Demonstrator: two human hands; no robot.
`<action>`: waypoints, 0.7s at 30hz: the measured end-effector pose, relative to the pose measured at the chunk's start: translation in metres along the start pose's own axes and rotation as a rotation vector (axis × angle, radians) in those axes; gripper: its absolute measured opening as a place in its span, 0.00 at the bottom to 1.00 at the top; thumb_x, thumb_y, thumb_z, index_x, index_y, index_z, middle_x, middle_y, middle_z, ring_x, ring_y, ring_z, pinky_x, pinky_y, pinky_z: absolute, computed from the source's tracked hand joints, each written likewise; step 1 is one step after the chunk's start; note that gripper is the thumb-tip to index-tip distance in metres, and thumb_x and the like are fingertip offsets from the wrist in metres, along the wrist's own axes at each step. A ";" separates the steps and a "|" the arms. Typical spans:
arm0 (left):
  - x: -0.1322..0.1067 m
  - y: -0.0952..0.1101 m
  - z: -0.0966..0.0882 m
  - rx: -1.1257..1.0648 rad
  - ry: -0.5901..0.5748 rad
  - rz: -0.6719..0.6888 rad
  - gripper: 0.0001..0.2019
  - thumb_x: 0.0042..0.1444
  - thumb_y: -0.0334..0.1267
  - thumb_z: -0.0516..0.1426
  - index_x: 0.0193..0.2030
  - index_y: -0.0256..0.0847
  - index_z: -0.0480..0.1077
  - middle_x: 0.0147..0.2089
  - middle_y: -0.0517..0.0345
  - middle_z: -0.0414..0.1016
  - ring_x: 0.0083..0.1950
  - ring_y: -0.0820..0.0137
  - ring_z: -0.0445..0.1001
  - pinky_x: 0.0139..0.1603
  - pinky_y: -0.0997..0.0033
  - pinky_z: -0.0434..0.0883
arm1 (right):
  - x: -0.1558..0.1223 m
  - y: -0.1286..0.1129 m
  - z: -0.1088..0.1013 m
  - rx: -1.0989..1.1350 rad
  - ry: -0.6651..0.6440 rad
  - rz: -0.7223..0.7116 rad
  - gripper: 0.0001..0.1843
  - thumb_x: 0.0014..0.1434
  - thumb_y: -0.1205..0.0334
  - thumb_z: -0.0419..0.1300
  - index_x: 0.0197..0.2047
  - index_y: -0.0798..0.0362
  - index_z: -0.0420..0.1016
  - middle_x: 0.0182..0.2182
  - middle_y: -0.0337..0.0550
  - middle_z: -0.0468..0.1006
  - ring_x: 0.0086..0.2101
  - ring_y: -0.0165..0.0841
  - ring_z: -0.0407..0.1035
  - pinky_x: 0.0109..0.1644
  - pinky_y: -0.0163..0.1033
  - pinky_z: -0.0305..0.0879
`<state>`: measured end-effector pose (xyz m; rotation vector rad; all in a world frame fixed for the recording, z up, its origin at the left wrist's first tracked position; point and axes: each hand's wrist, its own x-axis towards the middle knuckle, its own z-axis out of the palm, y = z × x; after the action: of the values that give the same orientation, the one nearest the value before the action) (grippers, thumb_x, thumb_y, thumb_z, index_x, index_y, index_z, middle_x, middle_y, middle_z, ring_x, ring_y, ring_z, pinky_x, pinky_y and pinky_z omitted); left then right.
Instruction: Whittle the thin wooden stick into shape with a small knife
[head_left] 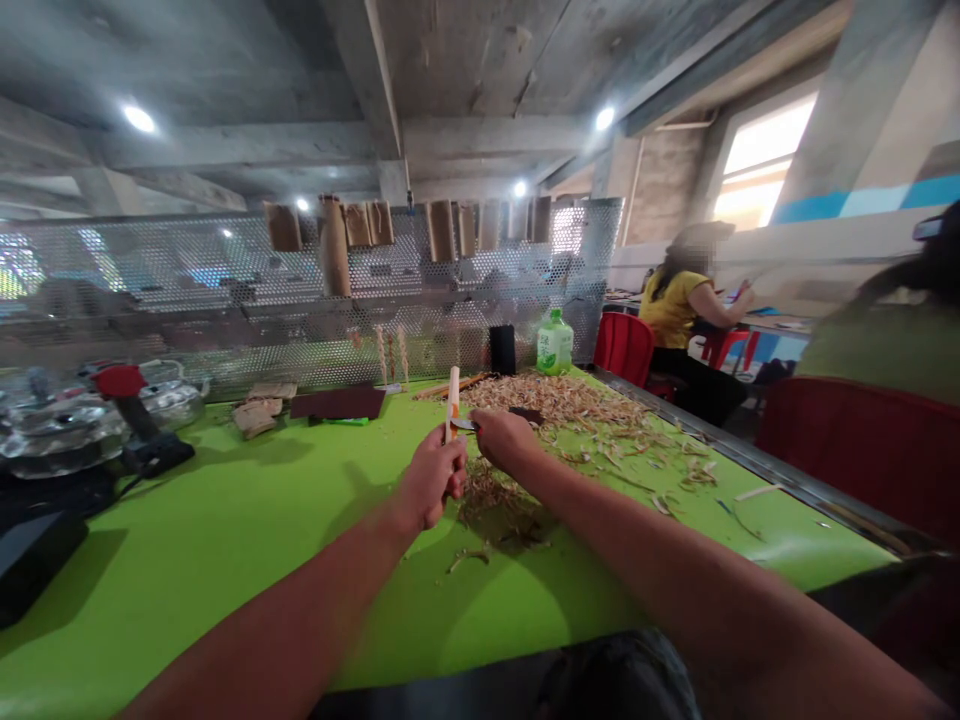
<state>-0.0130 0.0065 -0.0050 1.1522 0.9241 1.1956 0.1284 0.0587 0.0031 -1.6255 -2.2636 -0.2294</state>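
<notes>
My left hand point(433, 480) grips a pale wooden stick point(453, 395) upright, with an orange mark along it. My right hand point(505, 440) is closed around a small knife, its metal blade point(463, 424) reaching left to touch the stick. The knife's handle is mostly hidden in my fingers. Both hands hover over the green table point(187, 560). Curled wood shavings point(551, 398) lie heaped beyond them, and a thinner scatter point(487, 495) sits just below my hands.
A perforated metal screen point(300, 290) with hanging paper bags runs along the far edge. A green bottle point(555, 342), black cup point(502, 350), dark sheet point(337, 403) and metal appliance point(97, 420) stand nearby. A metal rail point(750, 460) edges the table's right side, beyond which are red chairs and people.
</notes>
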 end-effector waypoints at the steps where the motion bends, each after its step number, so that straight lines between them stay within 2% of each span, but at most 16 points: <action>1: -0.001 0.000 0.002 -0.004 -0.009 0.001 0.10 0.56 0.41 0.57 0.41 0.43 0.61 0.24 0.71 0.59 0.15 0.83 0.53 0.13 0.82 0.50 | 0.000 0.001 0.000 -0.005 0.010 0.006 0.14 0.65 0.62 0.48 0.45 0.49 0.75 0.35 0.47 0.81 0.34 0.35 0.74 0.36 0.35 0.57; 6: -0.004 0.004 0.009 -0.004 0.036 -0.007 0.09 0.57 0.41 0.56 0.40 0.44 0.59 0.23 0.72 0.56 0.14 0.83 0.50 0.13 0.82 0.46 | -0.001 0.000 0.000 0.000 0.030 -0.003 0.17 0.66 0.60 0.46 0.45 0.48 0.75 0.35 0.46 0.81 0.35 0.36 0.74 0.37 0.36 0.59; 10: -0.007 0.007 0.011 -0.016 0.020 -0.054 0.08 0.58 0.41 0.55 0.41 0.44 0.59 0.22 0.72 0.54 0.14 0.82 0.48 0.13 0.81 0.45 | 0.002 0.000 0.002 -0.004 0.011 0.007 0.15 0.65 0.61 0.48 0.43 0.49 0.76 0.35 0.46 0.81 0.35 0.36 0.74 0.37 0.35 0.59; 15: -0.015 0.008 0.016 0.042 -0.001 -0.079 0.08 0.60 0.41 0.54 0.44 0.43 0.61 0.22 0.72 0.53 0.14 0.82 0.47 0.13 0.80 0.45 | 0.010 0.011 0.002 0.004 0.026 0.075 0.15 0.64 0.64 0.48 0.41 0.51 0.78 0.37 0.48 0.82 0.37 0.36 0.74 0.38 0.35 0.59; 18: -0.016 0.007 0.018 0.063 -0.005 -0.063 0.08 0.60 0.40 0.53 0.45 0.43 0.61 0.22 0.72 0.53 0.14 0.81 0.47 0.13 0.80 0.45 | 0.009 0.013 -0.001 0.017 0.041 0.044 0.16 0.64 0.63 0.48 0.42 0.51 0.78 0.37 0.48 0.82 0.37 0.36 0.74 0.38 0.35 0.60; 21: -0.013 0.007 0.018 0.054 0.047 -0.041 0.07 0.60 0.41 0.53 0.42 0.44 0.61 0.21 0.72 0.53 0.14 0.81 0.47 0.13 0.80 0.45 | 0.005 0.006 -0.004 0.000 -0.018 0.009 0.16 0.65 0.63 0.48 0.44 0.51 0.78 0.38 0.49 0.82 0.38 0.35 0.75 0.40 0.35 0.61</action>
<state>0.0005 -0.0095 0.0045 1.1470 1.0169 1.1744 0.1334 0.0638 0.0077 -1.6441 -2.2689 -0.2133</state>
